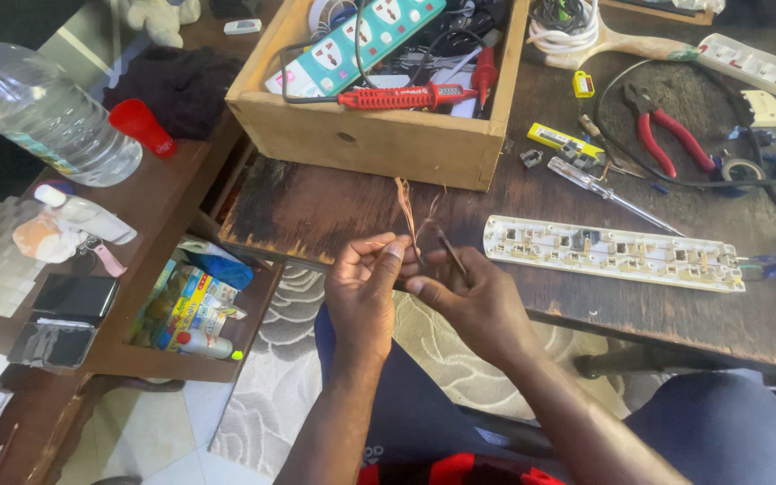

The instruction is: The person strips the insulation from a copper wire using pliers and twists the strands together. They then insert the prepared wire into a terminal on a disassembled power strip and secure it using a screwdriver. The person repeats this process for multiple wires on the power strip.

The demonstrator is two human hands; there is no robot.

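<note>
My left hand (363,292) and my right hand (473,301) meet just below the front edge of the dark wooden table (334,211). Between their fingertips they pinch a thin bundle of bare copper wire strands (413,220), which stick up and fray apart at the top. The left thumb and forefinger grip the strands low down. The right hand holds them from the right side, and a thin dark piece lies between its fingers. An opened white power strip (612,252) with its metal contacts showing lies on the table right of the hands.
A wooden box (365,135) of cables, a power strip and a red tool stands behind the hands. Red-handled pliers (662,135), a screwdriver (608,190) and tape lie at the right. A low side table at the left carries a plastic bottle (42,112) and phones (69,314).
</note>
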